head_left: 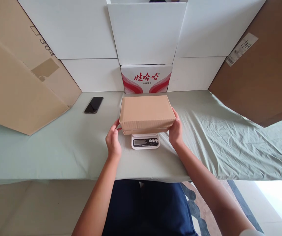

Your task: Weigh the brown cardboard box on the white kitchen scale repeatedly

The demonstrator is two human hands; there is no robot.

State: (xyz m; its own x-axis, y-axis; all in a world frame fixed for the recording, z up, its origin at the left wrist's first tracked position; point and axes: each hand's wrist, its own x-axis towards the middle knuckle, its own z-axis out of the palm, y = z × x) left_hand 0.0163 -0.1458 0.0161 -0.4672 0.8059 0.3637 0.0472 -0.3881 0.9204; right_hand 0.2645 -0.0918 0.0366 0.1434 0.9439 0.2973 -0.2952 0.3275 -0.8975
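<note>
A closed brown cardboard box (147,109) is held between my two hands over a white kitchen scale (145,142). The scale's front, with its small display and round buttons, sticks out below the box; the weighing surface is mostly hidden. At the box's lower left corner is my left hand (113,139), its fingers partly behind the side. My right hand (176,131) grips the right end, fingers along the side and thumb near the front corner. Whether the box rests on the scale cannot be told.
A black smartphone (94,105) lies on the green cloth (64,154), left of the box. Behind stands a white and red carton (146,79) under white panels (147,32). Large cardboard sheets flank the table at left (20,75) and right (263,75).
</note>
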